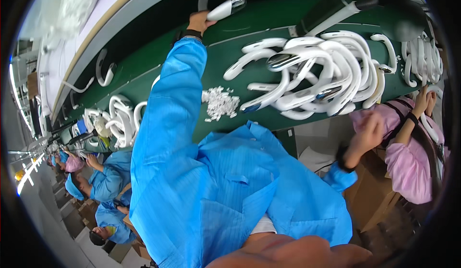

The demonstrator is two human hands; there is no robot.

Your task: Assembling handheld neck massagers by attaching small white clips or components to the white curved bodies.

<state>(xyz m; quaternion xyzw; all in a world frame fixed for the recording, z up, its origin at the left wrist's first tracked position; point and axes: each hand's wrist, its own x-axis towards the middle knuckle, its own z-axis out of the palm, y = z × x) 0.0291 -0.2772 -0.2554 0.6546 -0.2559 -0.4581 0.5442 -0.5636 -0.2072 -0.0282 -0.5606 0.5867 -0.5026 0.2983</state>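
Note:
My left arm reaches far across the green bench point(269, 20). My left hand point(199, 22) is closed around one arm of a white curved neckband device point(220, 11) with a shiny dark end; its other arm bends up toward the top edge. My right hand point(369, 134) is off the bench at the right, fingers curled and slightly blurred; whether anything is inside them is hidden. In front of me lies a large heap of similar white neckband devices point(336, 71), some with chrome-like tips. Left of it is a pile of small white pieces point(222, 103).
A dark post with a white tube point(331, 19) rises from the bench's far side. More neckbands lie at the left point(120, 121) and right point(422, 59). A co-worker in pink point(408, 148) sits close on my right, by a cardboard box point(372, 191); several in blue sit on my left.

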